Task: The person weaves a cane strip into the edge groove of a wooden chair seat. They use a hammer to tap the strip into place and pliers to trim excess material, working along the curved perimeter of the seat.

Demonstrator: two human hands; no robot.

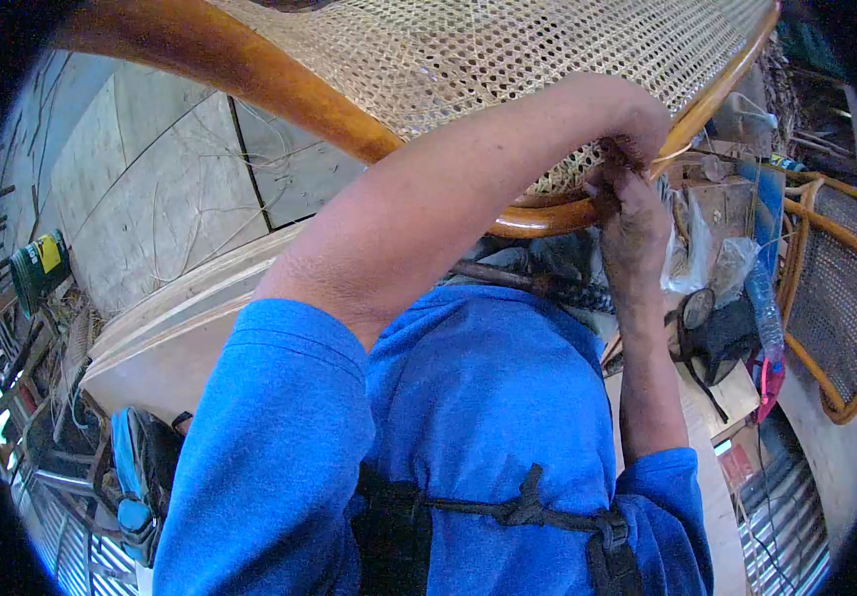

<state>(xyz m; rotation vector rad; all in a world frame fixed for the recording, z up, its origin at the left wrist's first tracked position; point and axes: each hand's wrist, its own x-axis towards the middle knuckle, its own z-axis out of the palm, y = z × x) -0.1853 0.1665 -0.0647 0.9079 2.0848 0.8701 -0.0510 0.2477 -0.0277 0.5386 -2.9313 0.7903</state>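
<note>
A cane-woven chair panel (508,50) with a curved, glossy wooden rim (279,84) fills the top of the view. My left forearm crosses from lower left, and my left hand (637,124) bends sharply at the wrist over the rim's right edge, fingers curled down. A thin pale cane strand (671,156) comes out beside those fingers. My right hand (637,219) reaches up from below and meets the left at the rim. Its back faces me, so its fingers are hidden. I wear a blue shirt with a black strap across the chest.
Another cane chair frame (836,288) stands at the right. Between it and me lie plastic bags (706,253), a clear bottle (761,303) and dark tools (716,338) on a board. A green can (39,266) sits far left, and a blue bag (140,477) lies lower left on the plywood floor (150,189).
</note>
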